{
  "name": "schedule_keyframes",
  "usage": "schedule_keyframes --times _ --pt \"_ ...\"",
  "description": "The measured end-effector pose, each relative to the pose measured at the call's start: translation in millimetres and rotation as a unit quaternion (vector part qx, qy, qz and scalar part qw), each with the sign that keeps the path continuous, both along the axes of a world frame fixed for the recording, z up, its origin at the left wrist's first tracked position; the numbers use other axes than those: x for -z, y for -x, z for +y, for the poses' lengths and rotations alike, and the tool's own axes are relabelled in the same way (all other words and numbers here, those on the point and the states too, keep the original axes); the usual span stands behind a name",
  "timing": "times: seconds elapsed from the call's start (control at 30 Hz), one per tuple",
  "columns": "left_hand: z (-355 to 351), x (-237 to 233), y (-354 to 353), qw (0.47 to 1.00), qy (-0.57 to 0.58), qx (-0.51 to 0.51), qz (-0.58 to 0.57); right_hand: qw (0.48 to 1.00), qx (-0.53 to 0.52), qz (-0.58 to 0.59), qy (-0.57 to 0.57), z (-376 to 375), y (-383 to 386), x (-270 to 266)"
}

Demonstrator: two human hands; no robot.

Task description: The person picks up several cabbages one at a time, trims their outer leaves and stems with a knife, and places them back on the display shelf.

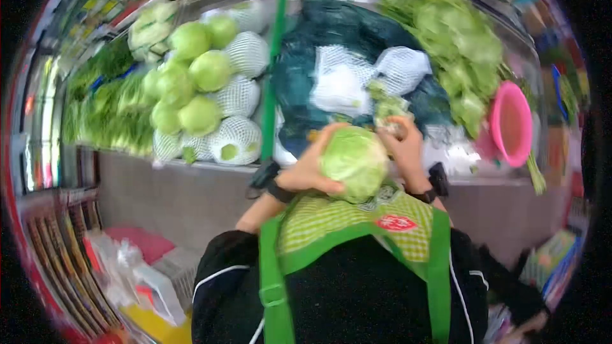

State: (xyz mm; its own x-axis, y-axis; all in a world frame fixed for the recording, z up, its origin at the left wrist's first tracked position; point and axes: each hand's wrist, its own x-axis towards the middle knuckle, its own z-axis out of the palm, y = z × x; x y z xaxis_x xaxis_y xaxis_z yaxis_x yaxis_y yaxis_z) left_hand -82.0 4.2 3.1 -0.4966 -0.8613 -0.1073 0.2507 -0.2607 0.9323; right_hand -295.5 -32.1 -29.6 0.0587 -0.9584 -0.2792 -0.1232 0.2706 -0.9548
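Note:
A round pale green cabbage [354, 164] is in my left hand [312, 165], which wraps round its left side in front of my checked apron. My right hand [404, 148] is at the cabbage's upper right, fingers bent together round a small leafy scrap [389, 109], blurred by motion. Beyond my hands, white-netted items [341, 83] lie on dark green netting [306, 44]. More bare cabbages [199, 116] are piled to the left, with netted ones [236, 140] beside them.
A green divider [274, 83] splits the display. Leafy greens [108, 111] lie far left and lettuce [462, 44] at the right, near a pink basin [512, 124]. Bags and a box [159, 290] stand below left. Another person's hand [532, 323] shows at lower right.

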Motion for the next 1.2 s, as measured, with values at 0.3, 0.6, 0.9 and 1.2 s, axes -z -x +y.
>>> schedule_keyframes --times 0.3,0.6,0.9,1.2 --pt "13.6 5.9 -58.3 0.966 -0.033 -0.243 0.077 0.990 -0.042 0.136 0.009 2.0 40.2 69.4" --pt "23.8 -66.3 -208.8 0.837 0.056 -0.506 -0.203 0.984 -0.068 0.119 -0.109 6.9 16.8 53.6" --pt "-26.1 -93.4 -351.3 0.463 0.036 -0.516 -0.720 0.976 -0.150 0.151 -0.044 -11.4 -27.4 78.9" --pt "-92.7 -19.7 -391.7 0.377 0.011 -0.421 -0.825 0.975 -0.150 0.128 -0.100 -23.4 -64.0 33.7"
